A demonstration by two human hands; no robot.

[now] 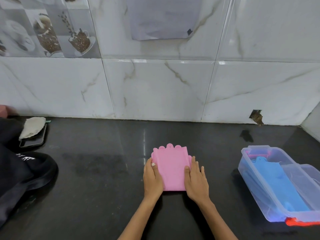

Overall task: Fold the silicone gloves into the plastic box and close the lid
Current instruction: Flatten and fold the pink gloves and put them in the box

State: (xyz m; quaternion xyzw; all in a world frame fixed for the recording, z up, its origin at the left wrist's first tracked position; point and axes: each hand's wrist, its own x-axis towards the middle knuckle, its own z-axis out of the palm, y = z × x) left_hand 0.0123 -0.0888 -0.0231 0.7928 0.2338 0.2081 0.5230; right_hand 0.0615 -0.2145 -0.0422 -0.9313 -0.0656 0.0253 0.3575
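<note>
A pink silicone glove (171,168) lies folded flat on the dark counter, fingertips pointing toward the wall. My left hand (152,177) grips its left edge and my right hand (196,179) its right edge, thumbs on top. To the right stands the clear plastic box (249,172), open, with a blue silicone glove (278,181) inside. A clear lid (304,181) rests over the box's right part, and an orange-red latch (301,222) shows at its near end.
A dark bag (22,174) covers the counter's left side, with a phone (32,141) and a pale cloth (32,126) beside it. The marble-tiled wall (155,90) runs along the back. A hole in the tile (257,117) sits at the back right.
</note>
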